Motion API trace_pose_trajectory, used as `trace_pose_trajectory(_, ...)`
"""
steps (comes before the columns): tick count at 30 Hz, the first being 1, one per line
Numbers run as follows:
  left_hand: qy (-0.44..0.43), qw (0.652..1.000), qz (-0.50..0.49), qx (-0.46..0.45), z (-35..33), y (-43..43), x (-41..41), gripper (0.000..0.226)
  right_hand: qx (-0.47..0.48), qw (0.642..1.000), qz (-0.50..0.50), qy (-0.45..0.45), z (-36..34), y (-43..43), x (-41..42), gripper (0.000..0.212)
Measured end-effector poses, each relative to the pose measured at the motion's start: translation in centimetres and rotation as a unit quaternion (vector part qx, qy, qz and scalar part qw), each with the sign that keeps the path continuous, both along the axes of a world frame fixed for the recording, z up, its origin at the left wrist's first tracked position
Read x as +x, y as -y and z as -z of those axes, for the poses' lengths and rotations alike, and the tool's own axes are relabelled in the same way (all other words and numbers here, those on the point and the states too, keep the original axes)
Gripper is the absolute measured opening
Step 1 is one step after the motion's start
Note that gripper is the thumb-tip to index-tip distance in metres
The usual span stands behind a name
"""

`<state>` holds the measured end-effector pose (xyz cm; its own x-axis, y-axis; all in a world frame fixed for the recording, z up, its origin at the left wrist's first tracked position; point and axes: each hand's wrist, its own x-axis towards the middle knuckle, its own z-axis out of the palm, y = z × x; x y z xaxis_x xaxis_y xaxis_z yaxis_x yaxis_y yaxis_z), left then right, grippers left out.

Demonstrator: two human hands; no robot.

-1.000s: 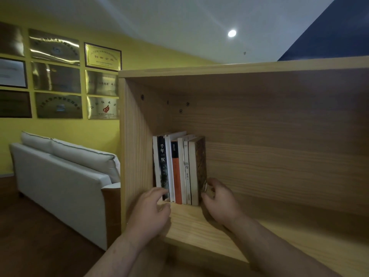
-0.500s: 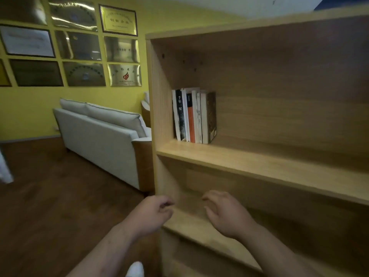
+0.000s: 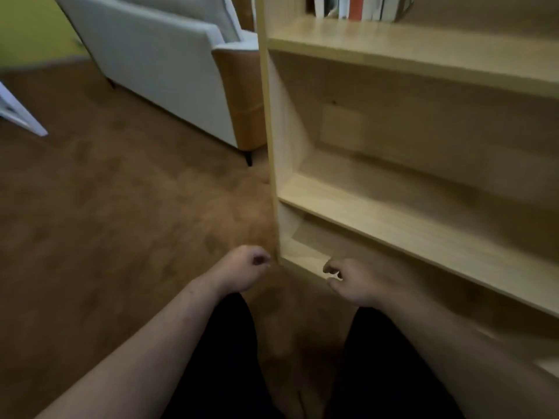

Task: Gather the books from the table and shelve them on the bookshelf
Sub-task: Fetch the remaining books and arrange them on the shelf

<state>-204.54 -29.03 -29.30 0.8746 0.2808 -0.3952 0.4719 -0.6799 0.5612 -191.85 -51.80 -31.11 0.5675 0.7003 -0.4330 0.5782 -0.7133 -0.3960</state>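
Note:
Several books (image 3: 360, 7) stand upright on an upper board of the light wooden bookshelf (image 3: 393, 225); only their lower ends show at the top edge. My left hand (image 3: 242, 272) hangs low beside the shelf's left side panel, fingers curled into a loose fist with nothing in it. My right hand (image 3: 352, 282) hangs in front of the lowest boards, fingers loosely bent and apart, also holding nothing. Both hands are far below the books. No table is in view.
A white sofa (image 3: 157, 58) with a tan wooden arm stands against the shelf's left side. Brown floor (image 3: 106, 222) spreads to the left. A white object (image 3: 18, 113) pokes in at the left edge. My dark trousers (image 3: 223, 358) show below.
Both hands have left the books and dropped from the book shelf level to near the lowest boards. The view has tilted downward, so the books now sit at the top edge.

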Motion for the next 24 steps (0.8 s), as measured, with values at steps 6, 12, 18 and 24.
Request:
trace_pose_trajectory(6,-0.157,0.986,0.026,-0.058,5.8,-2.3,2.4,0.034,-0.059,0.992,0.028,-0.107,4.3,-4.1,1.4,0.028)
trace_pose_trajectory(12,-0.273,0.956,0.078,-0.072,6.1,-4.2,2.5,0.032,-0.136,0.972,0.072,-0.176,2.9,-5.1,0.2,0.031)
trace_pose_trajectory(18,-0.245,0.944,-0.139,-0.173,-1.2,-6.9,-2.9,0.016,-0.153,0.949,0.181,-0.207,-5.4,-5.4,-1.8,0.014)
trace_pose_trajectory(24,-0.265,0.927,-0.147,-0.220,-12.3,-10.4,-9.8,0.016,-0.189,0.949,0.148,-0.204,-16.2,-8.0,-2.4,0.029)
